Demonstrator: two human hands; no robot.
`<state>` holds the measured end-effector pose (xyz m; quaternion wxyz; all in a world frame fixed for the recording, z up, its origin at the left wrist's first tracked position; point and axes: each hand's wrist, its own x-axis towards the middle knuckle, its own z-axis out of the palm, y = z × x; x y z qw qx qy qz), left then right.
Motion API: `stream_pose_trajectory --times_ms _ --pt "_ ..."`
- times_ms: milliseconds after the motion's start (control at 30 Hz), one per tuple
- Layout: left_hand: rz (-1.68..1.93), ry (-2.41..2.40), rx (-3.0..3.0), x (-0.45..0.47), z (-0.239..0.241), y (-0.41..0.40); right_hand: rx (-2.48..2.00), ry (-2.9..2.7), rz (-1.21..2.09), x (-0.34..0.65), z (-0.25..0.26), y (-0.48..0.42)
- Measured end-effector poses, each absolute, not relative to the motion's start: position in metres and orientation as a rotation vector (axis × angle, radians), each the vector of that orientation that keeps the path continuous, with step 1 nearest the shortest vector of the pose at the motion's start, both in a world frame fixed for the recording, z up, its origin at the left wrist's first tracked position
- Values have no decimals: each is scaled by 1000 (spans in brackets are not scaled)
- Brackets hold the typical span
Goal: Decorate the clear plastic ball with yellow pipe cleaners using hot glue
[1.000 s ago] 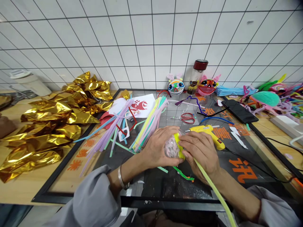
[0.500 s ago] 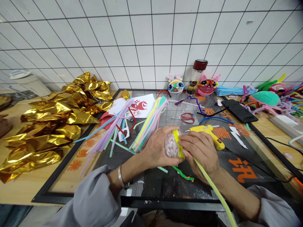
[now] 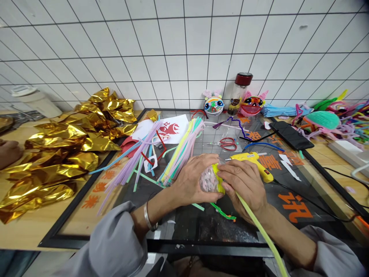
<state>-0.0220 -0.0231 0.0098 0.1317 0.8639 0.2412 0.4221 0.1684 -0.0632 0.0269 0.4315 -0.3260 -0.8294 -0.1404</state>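
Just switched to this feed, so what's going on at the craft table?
A person cups a glittery ball in the left hand, while the right hand presses a yellow pipe cleaner around it; its long tail trails toward the person. A yellow glue gun lies just beyond the hands, red scissors farther back.

Yellow glue gun (image 3: 253, 161); gold foil (image 3: 62, 154); red scissors (image 3: 228, 144).

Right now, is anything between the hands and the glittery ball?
Nothing visible. The left hand holds the glittery ball, and the right hand presses the yellow pipe cleaner on it.
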Motion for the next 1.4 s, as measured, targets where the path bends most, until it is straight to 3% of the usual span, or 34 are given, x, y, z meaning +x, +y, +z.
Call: stream_pose_trajectory --times_ms 700,1400 --pt "1113 593 2496 -25 9 -18 -847 -2038 -378 168 25 -62" --pt "1142 843 2161 -27 6 -13 -866 -2050 -244 175 22 -61"
